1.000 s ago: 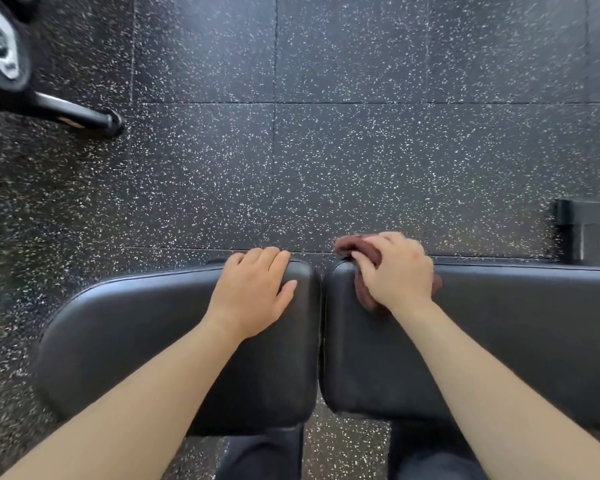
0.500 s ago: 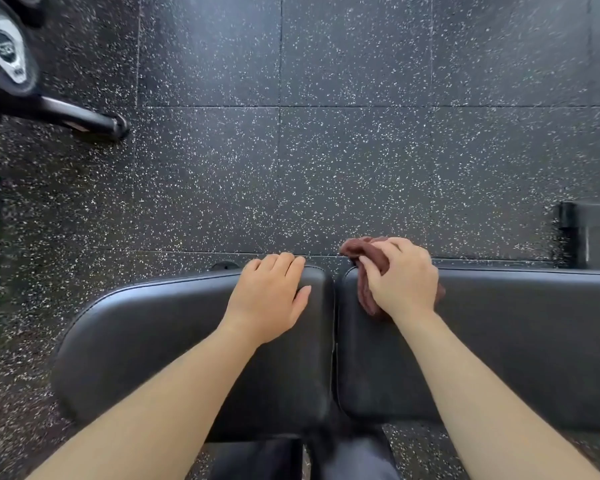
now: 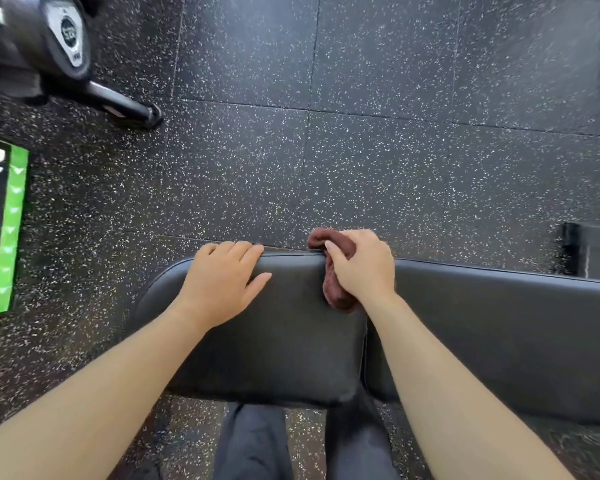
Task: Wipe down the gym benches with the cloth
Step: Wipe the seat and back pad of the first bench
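A black padded gym bench lies across the lower view, with a short seat pad [image 3: 274, 341] on the left and a long back pad [image 3: 499, 323] on the right. My left hand [image 3: 222, 282] rests flat on the seat pad, its fingertips reaching over the far edge. My right hand [image 3: 364, 268] grips a bunched dark red-brown cloth [image 3: 336, 296] and presses it at the far edge, where the two pads meet. The cloth lies mostly on the right end of the seat pad and hides the top of the gap.
Speckled black rubber floor [image 3: 361, 168] lies beyond the bench. A weight machine [image 3: 66, 32] with a black foot bar [image 3: 125, 105] stands at the upper left, and a green-edged black mat [image 3: 11, 220] lies at the left edge. Black bench frame [image 3: 579, 251] shows at the right. My dark-trousered legs [image 3: 253, 441] are below.
My right hand has slid the cloth left, from the back pad's left end over the gap onto the seat pad's right end. My left hand stays on the seat pad.
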Available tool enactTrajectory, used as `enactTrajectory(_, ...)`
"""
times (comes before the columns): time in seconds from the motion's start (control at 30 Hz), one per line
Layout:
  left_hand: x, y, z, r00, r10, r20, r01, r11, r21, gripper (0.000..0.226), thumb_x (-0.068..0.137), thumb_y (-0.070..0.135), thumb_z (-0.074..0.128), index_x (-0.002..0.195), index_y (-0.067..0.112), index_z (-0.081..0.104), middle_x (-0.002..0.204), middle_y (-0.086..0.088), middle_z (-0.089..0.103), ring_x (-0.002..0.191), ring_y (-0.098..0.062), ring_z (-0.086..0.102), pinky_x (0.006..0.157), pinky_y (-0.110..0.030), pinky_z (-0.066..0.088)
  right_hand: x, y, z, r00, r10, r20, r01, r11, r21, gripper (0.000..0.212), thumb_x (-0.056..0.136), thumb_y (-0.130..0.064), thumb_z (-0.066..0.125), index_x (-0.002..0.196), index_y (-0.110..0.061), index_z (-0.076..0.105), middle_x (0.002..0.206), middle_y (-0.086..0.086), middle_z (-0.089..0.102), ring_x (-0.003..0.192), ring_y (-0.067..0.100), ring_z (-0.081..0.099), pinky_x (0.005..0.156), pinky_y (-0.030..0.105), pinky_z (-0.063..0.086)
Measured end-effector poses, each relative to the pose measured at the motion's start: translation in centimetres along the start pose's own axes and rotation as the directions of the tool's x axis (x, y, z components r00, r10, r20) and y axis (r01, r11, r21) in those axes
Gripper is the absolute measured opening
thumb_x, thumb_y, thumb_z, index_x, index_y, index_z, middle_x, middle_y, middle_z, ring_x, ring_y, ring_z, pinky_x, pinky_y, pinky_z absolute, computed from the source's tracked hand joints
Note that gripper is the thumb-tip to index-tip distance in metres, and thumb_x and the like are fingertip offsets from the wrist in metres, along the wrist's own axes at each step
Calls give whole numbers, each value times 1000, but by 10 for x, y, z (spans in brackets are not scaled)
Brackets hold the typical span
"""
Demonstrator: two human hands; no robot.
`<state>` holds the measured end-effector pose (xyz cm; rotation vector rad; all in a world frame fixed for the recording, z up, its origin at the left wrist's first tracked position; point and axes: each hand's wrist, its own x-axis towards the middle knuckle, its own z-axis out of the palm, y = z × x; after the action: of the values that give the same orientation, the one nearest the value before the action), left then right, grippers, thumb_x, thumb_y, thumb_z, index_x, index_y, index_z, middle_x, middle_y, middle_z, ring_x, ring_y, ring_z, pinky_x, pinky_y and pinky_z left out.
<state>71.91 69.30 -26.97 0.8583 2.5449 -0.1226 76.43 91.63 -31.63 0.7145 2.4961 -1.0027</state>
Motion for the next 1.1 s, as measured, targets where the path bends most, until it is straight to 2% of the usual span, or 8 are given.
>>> enactTrajectory(0.17, -25, -36, -4, 997, -71, -27, 70, 996, -56, 59, 87, 51, 26, 119, 12, 58, 111, -4, 64, 98, -27, 61, 77, -39, 48, -13, -51, 21, 973, -206, 107, 218, 969, -118, 31, 87, -54, 50, 108, -36, 63, 116, -8, 60, 111, 25, 52, 93, 43, 44)
enactTrajectory(0.4, -28, -41, 2, 991, -85, -105, 72, 990, -121, 53, 86, 49, 30, 111, 12, 59, 99, -4, 64, 87, -29, 59, 67, -38, 48, 5, -50, 19, 1000, -5, 26, 9, 986, -165, 27, 84, -53, 53, 102, -38, 65, 106, -4, 65, 104, 29, 58, 85, 40, 49)
enactTrajectory(0.53, -26, -42, 5, 991, -89, -104, 74, 987, -142, 50, 87, 48, 31, 110, 13, 58, 98, -4, 62, 87, -28, 57, 68, -38, 48, -11, -71, 40, 997, -78, -24, 73, 986, -151, 29, 83, -55, 53, 99, -35, 65, 108, -6, 62, 104, 28, 55, 87, 43, 47)
enactTrajectory(0.67, -29, -47, 6, 994, -61, -93, 46, 986, -157, 45, 91, 45, 37, 120, 15, 53, 109, -2, 60, 97, -26, 56, 74, -37, 46, -22, -79, 44, 991, -122, -53, 115, 987, -113, 27, 83, -54, 54, 101, -37, 65, 109, -9, 63, 106, 25, 56, 89, 42, 46)
enactTrajectory(0.77, -40, -60, 7, 993, -60, -97, 41, 981, -190, 48, 91, 45, 36, 127, 17, 48, 117, -1, 59, 103, -25, 55, 79, -37, 47, -16, -82, 38, 998, -2, -69, -8, 990, -139, 26, 84, -53, 55, 100, -36, 65, 107, -3, 62, 106, 30, 56, 87, 40, 46)
enactTrajectory(0.83, -50, -69, 11, 986, -137, -91, 107, 955, -275, 50, 90, 48, 38, 130, 17, 46, 121, 0, 56, 106, -25, 53, 81, -39, 47, -16, -91, 41, 997, 40, -71, -52, 984, -172, 27, 84, -54, 54, 99, -34, 66, 107, 0, 62, 106, 34, 55, 87, 42, 47)
enactTrajectory(0.97, -62, -69, 16, 962, -258, -84, 187, 854, -486, 49, 89, 47, 43, 129, 18, 45, 126, 1, 52, 112, -23, 49, 84, -38, 46, -37, -129, 62, 996, -87, -6, 85, 987, -137, 31, 83, -54, 52, 103, -35, 66, 109, -3, 62, 106, 29, 56, 88, 43, 47)
enactTrajectory(1.1, -66, -69, 16, 951, -296, -92, 192, 795, -575, 42, 90, 43, 44, 125, 18, 47, 123, 1, 52, 110, -22, 50, 85, -38, 45, -53, -146, 75, 985, -167, -50, 161, 982, -103, 29, 87, -49, 53, 108, -33, 64, 115, -7, 60, 109, 26, 52, 92, 44, 44)
